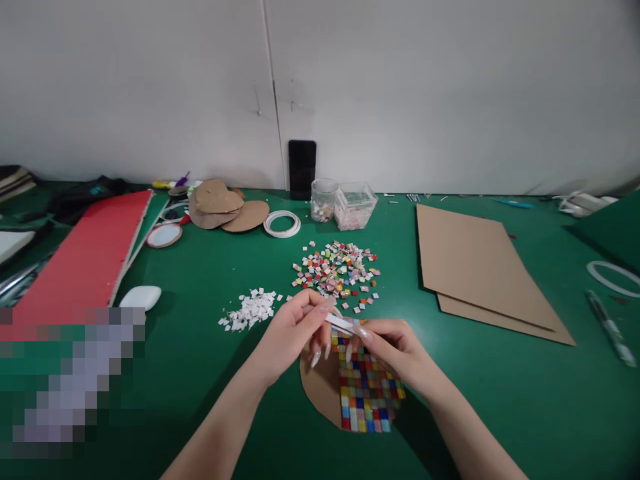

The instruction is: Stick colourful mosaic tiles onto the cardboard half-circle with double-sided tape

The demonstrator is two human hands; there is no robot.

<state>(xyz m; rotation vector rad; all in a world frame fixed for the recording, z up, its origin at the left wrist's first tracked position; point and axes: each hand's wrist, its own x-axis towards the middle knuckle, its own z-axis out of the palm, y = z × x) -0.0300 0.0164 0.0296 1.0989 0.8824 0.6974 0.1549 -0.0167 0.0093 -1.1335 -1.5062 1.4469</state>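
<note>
A narrow white strip [341,324], which looks like tape, is stretched between my two hands. My left hand [300,323] pinches its left end between thumb and fingers. At the other end my right hand [387,343] has its thumb and forefinger closed on it. Both hands are over a round cardboard disc [320,387]. Rows of coloured mosaic tiles [367,393] cover the disc's right part, while its left part is bare brown card. Fingers hide some of the disc's upper edge. Beyond my hands lies a loose heap of small coloured tiles [337,267].
Small white scraps [253,309] lie left of the tiles. Behind are a tape roll [282,225], a clear cup [324,200], a clear box [355,207], a phone [302,170] and cardboard discs [215,203]. Cardboard sheets [480,267] lie right, a red board [85,247] left.
</note>
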